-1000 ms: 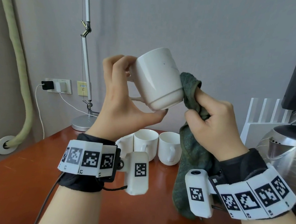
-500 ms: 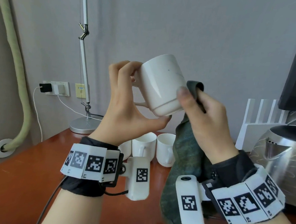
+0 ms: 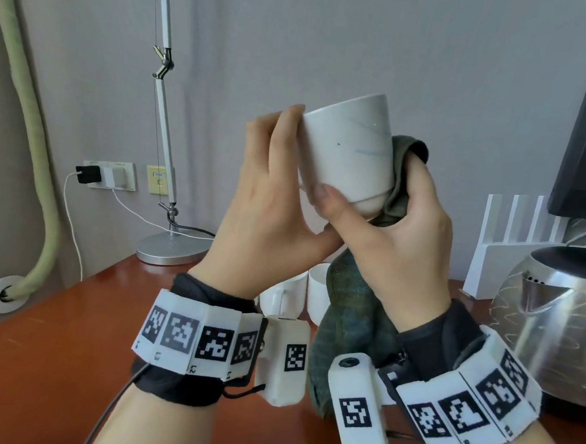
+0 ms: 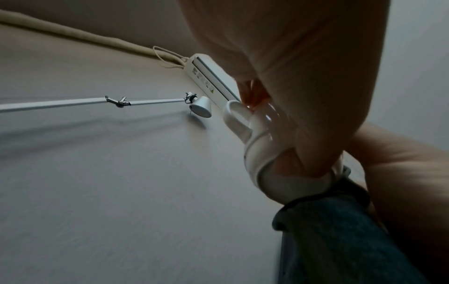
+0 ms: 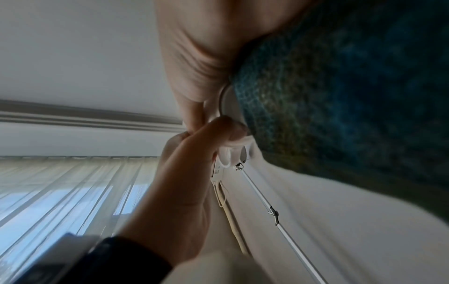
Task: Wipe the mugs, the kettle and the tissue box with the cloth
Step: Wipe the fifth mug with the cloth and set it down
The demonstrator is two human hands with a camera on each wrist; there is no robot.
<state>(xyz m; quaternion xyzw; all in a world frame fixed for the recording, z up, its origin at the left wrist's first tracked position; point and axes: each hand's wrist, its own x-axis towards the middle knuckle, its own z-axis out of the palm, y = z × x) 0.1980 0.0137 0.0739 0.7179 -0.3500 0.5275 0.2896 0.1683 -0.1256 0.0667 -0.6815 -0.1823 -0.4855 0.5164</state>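
While both wrists wear bands with black and white squares, the left hand (image 3: 269,199) holds a white mug (image 3: 349,149) up in the air, with its fingers curled round the handle side and its thumb under the bottom. The right hand (image 3: 396,242) grips a dark green cloth (image 3: 347,314) and presses it on the mug's far side, thumb on the near wall. The cloth hangs down toward the brown table (image 3: 53,361). Behind the hands, more white mugs (image 3: 301,291) stand on the table. A shiny kettle (image 3: 553,316) sits to the right. Farther back, a lamp (image 3: 166,245) stands by the wall.
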